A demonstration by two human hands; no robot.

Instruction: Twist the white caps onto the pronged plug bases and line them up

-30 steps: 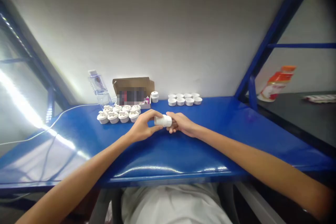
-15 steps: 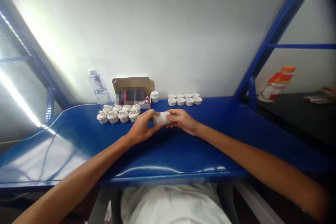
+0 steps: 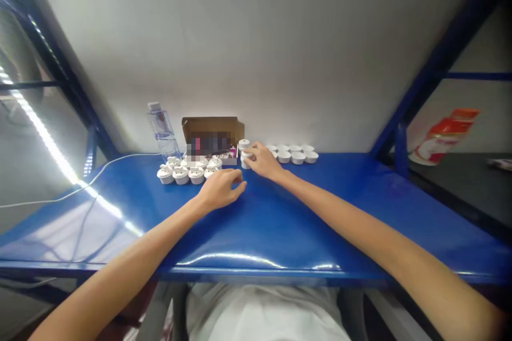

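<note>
My right hand (image 3: 262,161) grips a small white lidded cup (image 3: 245,162) between thumb and fingers, at table height just in front of another white lidded cup (image 3: 244,144). My left hand (image 3: 224,188) holds nothing; its thumb is apart from the curved fingers, above the table. Beside it stand several white cups with dotted, knobbed tops (image 3: 181,175), the nearest partly covered by that hand. To the right of my right hand are rows of plain white cups (image 3: 297,157), a few hidden behind the fingers.
An open cardboard box (image 3: 214,125) with small items stands against the wall, partly blurred out. Left of it is a clear plastic bottle (image 3: 163,133). A white cable (image 3: 102,170) crosses the blue table (image 3: 256,234). Beyond the right frame post is an orange-capped bottle (image 3: 444,138).
The white cup, held by both hands before, has moved forward in my right hand to the spot before the other lidded cup. My left hand has let go of it.
</note>
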